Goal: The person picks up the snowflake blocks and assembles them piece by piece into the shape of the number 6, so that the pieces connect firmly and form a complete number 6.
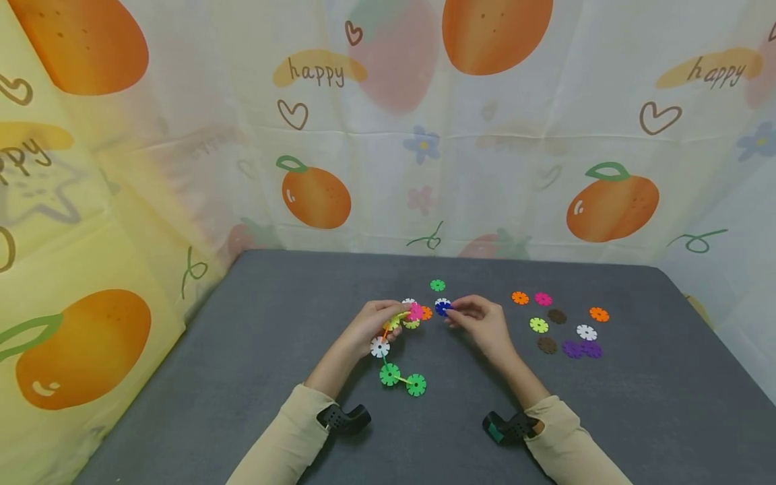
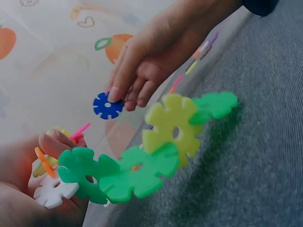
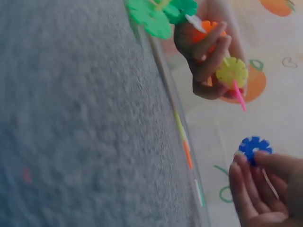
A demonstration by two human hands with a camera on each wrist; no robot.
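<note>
In the head view my left hand [image 1: 368, 326] grips a chain of slotted plastic snowflake discs close above the grey table. Its pink disc [image 1: 415, 311] points toward the right hand, and a white disc [image 1: 380, 347] and green discs [image 1: 390, 374] trail down toward me. Between thumb and fingers my right hand [image 1: 488, 329] pinches a dark blue snowflake disc [image 1: 441, 308]. A gap parts the blue disc [image 2: 108, 105] from the chain in the left wrist view. The right wrist view has the pink disc [image 3: 240, 96] edge-on, slotted into a yellow disc [image 3: 232, 72].
Loose discs lie on the table [image 1: 273, 404] at the right: orange [image 1: 520, 298], pink [image 1: 543, 298], brown [image 1: 547, 345], white [image 1: 587, 332] and purple [image 1: 572, 349] among them. A green disc [image 1: 438, 285] lies beyond the hands. A printed curtain [image 1: 376, 168] hangs behind.
</note>
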